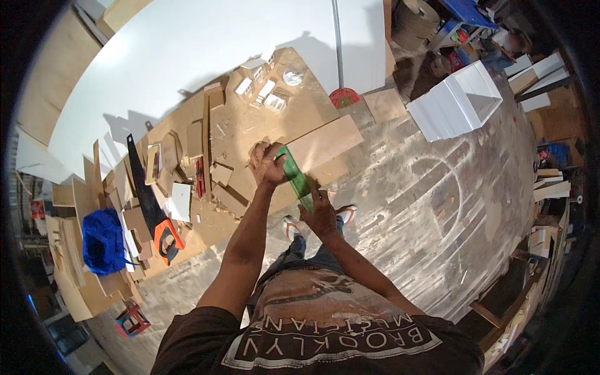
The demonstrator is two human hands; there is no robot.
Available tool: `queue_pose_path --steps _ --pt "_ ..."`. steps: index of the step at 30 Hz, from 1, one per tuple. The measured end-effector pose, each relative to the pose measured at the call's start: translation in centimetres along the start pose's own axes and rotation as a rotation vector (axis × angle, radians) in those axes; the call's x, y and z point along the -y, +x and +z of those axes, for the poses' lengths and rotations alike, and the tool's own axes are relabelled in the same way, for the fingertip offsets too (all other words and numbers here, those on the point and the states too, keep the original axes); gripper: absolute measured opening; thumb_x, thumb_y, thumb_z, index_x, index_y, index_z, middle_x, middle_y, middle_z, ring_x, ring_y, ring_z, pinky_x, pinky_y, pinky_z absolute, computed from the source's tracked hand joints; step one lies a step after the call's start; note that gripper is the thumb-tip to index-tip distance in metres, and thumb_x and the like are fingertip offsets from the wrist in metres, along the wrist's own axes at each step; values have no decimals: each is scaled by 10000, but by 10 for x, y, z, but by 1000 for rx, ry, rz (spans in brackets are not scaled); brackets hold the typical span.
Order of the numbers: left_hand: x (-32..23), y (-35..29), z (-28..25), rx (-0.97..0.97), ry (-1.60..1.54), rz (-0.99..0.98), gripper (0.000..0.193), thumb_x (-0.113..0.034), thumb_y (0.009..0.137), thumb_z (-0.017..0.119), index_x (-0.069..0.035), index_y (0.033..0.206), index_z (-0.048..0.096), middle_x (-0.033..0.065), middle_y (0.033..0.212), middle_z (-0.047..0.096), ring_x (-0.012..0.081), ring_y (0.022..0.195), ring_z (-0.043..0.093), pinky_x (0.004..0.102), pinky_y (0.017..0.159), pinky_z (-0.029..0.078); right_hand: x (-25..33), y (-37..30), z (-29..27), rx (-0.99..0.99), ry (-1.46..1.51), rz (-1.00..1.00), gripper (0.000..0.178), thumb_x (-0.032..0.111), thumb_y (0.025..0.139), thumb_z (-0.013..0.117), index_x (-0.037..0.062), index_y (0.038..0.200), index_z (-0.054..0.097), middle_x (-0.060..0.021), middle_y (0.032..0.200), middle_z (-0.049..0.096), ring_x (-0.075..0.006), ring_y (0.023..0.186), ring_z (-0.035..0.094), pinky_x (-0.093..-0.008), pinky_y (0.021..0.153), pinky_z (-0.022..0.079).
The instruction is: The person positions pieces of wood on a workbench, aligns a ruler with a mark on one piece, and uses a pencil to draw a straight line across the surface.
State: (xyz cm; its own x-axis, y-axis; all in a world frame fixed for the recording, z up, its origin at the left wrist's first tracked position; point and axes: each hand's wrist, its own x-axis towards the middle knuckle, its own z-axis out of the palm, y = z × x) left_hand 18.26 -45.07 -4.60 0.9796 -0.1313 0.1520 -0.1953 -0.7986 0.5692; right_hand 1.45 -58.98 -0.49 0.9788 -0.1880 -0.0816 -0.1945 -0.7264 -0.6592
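Note:
A flat green strip (296, 178) with rounded corners spans my two hands in front of my body, slanting from upper left to lower right. My left hand (265, 164) is closed at its upper end, the thumb side against the green surface. At the lower end my right hand (320, 214) grips the strip's edge. The exact kind of strip is hard to make out. Just beyond it lies a pale rectangular board (325, 142), partly over the edge of the brown worktop (234, 134).
Wood offcuts and a handsaw (147, 200) lie on the left, near a blue bag (103, 242). Small white model pieces (256, 90) stand farther back. A red broom head (344, 97) and a white cabinet (451, 103) are at right. A red stool (132, 320) sits lower left.

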Motion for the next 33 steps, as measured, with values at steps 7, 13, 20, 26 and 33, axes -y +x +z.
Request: queue_pose_path --steps 7,13,20,26,33 --pt "4 0 4 -22 24 19 445 -297 759 816 -329 1189 706 12 1361 450 301 1373 336 537 1095 274 -2 -1 2 -12 63 -10 890 260 817 754 -17 1518 281 -254 1215 514 -437 1056 616 -496 848 553" --pt "-5 0 1 5 8 -26 446 -263 761 816 -321 1189 705 12 1368 444 302 1383 325 535 1101 257 -5 0 1 28 34 16 880 243 818 745 -30 1514 280 -276 1217 507 -449 1031 625 -494 835 558" --pt "-7 0 -5 10 -13 -17 444 -272 758 817 -314 1186 706 26 1354 450 309 1373 336 541 1089 262 -5 0 1 47 43 -4 886 226 810 743 -16 1520 273 -283 1188 514 -458 1007 626 -502 826 559" --pt "-4 1 -4 -6 -19 -7 449 -262 749 815 -307 1181 702 28 1334 465 316 1364 348 547 1085 271 -4 0 1 36 30 -10 891 220 805 741 -11 1525 270 -281 1167 522 -455 978 636 -499 799 568" --pt "-5 2 0 -116 -112 -27 385 -274 717 843 -186 1049 672 60 1298 532 343 1325 405 541 1069 298 -2 0 0 39 13 14 884 227 804 739 -4 1524 280 -271 1154 526 -453 950 647 -496 785 574"
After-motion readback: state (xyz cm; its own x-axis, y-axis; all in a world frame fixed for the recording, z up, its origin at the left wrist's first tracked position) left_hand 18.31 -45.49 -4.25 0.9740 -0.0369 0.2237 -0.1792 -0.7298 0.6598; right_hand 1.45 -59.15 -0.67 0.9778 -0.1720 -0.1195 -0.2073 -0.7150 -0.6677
